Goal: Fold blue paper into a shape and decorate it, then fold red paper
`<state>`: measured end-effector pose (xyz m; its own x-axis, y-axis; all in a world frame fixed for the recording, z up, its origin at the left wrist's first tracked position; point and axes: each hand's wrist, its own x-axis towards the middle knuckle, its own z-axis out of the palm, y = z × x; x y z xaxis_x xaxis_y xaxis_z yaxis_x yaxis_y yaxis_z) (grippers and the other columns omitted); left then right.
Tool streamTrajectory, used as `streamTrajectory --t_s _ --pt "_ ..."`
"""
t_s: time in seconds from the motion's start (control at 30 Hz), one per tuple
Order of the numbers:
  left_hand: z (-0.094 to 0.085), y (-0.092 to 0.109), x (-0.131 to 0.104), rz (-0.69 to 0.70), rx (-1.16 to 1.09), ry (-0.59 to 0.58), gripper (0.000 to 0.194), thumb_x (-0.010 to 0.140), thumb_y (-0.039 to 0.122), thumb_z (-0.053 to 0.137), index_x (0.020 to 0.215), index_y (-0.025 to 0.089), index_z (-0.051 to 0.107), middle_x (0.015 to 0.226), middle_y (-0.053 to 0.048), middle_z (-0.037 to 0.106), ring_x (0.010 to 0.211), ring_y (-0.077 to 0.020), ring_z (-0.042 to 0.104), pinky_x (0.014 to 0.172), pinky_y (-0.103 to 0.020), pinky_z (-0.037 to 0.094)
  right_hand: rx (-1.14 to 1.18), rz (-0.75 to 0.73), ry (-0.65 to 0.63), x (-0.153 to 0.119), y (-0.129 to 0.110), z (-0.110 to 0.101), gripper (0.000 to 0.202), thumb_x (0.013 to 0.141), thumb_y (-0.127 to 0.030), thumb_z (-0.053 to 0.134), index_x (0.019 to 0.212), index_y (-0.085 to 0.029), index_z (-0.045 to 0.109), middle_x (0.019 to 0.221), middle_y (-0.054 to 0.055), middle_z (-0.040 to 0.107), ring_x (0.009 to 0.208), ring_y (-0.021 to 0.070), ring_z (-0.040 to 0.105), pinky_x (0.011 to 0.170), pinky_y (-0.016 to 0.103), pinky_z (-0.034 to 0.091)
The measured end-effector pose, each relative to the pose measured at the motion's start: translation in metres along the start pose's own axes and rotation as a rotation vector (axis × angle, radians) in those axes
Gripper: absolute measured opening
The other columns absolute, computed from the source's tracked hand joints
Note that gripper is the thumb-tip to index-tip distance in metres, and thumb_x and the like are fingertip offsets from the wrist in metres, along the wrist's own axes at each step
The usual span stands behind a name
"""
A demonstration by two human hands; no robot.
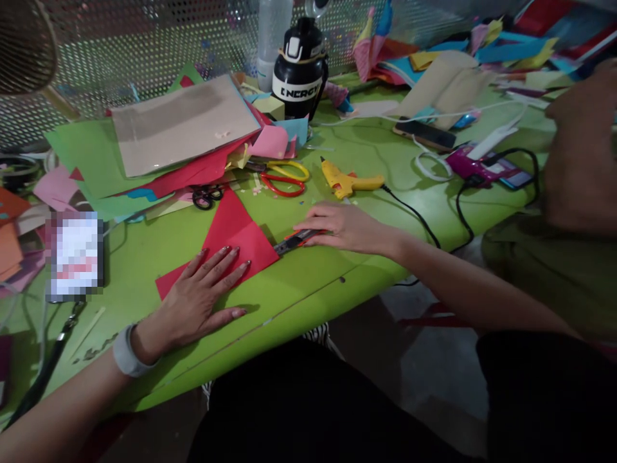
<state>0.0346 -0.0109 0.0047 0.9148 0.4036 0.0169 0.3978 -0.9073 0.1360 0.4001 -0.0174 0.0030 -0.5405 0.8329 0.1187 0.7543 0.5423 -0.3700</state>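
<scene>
A folded sheet of red paper [241,235] lies on the green table [308,283] in front of me. My left hand [202,289] presses flat on its lower part, fingers spread and holding nothing. In my right hand [342,225] is a utility knife [299,240] with a black and orange body. Its blade end points left and meets the right corner of the paper; I cannot tell whether the blade is inside the fold. Beyond my right hand rests a yellow glue gun [349,180]. Scissors with red and yellow handles [286,179] lie behind the paper.
Coloured sheets and a grey board [183,125] are piled at the back left, near a black bottle [299,71]. A phone [74,257] lies at left. Cords run from a purple power strip [470,167] at right, beside another person's arm [581,148].
</scene>
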Motion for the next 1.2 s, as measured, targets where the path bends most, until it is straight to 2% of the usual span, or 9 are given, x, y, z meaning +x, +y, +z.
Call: streamTrajectory --t_s 0.1,0.33,0.47,0.63,0.93,1.2 --pt "0.0 -0.002 0.0 -0.003 0.009 -0.004 0.08 0.097 0.063 0.042 0.161 0.029 0.009 0.167 -0.008 0.016 0.153 -0.0304 0.018 0.125 -0.052 0.012 0.026 -0.036 0.06 0.002 0.008 0.008 0.035 0.098 -0.039 0.054 0.126 -0.022 0.068 0.109 0.01 0.064 0.098 0.0223 0.06 0.082 0.035 0.048" --pt "-0.006 0.0 0.003 -0.008 0.021 -0.03 0.079 0.096 0.066 0.041 0.161 0.028 0.017 0.167 -0.008 0.015 0.153 -0.0307 0.019 0.125 -0.052 0.014 0.109 0.003 0.038 -0.01 0.01 0.001 0.035 0.097 -0.04 0.058 0.127 -0.025 0.069 0.111 0.009 0.062 0.099 0.0219 0.058 0.084 0.036 0.048" --pt "-0.005 0.003 0.009 0.047 0.01 0.007 0.085 0.095 0.066 0.043 0.162 0.025 0.01 0.166 -0.009 0.018 0.152 -0.0315 0.021 0.125 -0.051 0.012 0.1 0.006 0.043 -0.011 0.009 0.002 0.037 0.096 -0.041 0.058 0.129 -0.027 0.068 0.112 0.01 0.06 0.101 0.0226 0.057 0.086 0.038 0.048" --pt "0.002 0.004 0.016 0.105 -0.009 -0.025 0.089 0.095 0.067 0.043 0.161 0.025 0.0 0.167 -0.01 0.014 0.153 -0.0294 0.019 0.126 -0.05 0.01 0.085 0.001 0.051 -0.01 0.009 0.005 0.036 0.097 -0.042 0.057 0.128 -0.027 0.068 0.11 0.009 0.059 0.099 0.0219 0.056 0.085 0.037 0.048" --pt "0.004 0.002 0.016 0.112 -0.003 -0.039 0.089 0.095 0.068 0.04 0.161 0.024 -0.001 0.166 -0.013 0.015 0.154 -0.0301 0.017 0.125 -0.054 0.012 0.105 -0.017 0.074 -0.014 0.006 0.006 0.035 0.097 -0.044 0.057 0.125 -0.026 0.07 0.102 0.008 0.059 0.092 0.02 0.055 0.08 0.034 0.047" --pt "0.004 0.003 0.016 0.104 -0.005 -0.039 0.089 0.095 0.068 0.04 0.161 0.025 -0.002 0.167 -0.011 0.014 0.154 -0.0289 0.017 0.125 -0.051 0.01 0.146 -0.014 0.063 -0.023 0.004 0.006 0.037 0.097 -0.042 0.057 0.127 -0.023 0.069 0.102 0.009 0.061 0.091 0.0198 0.056 0.079 0.034 0.048"
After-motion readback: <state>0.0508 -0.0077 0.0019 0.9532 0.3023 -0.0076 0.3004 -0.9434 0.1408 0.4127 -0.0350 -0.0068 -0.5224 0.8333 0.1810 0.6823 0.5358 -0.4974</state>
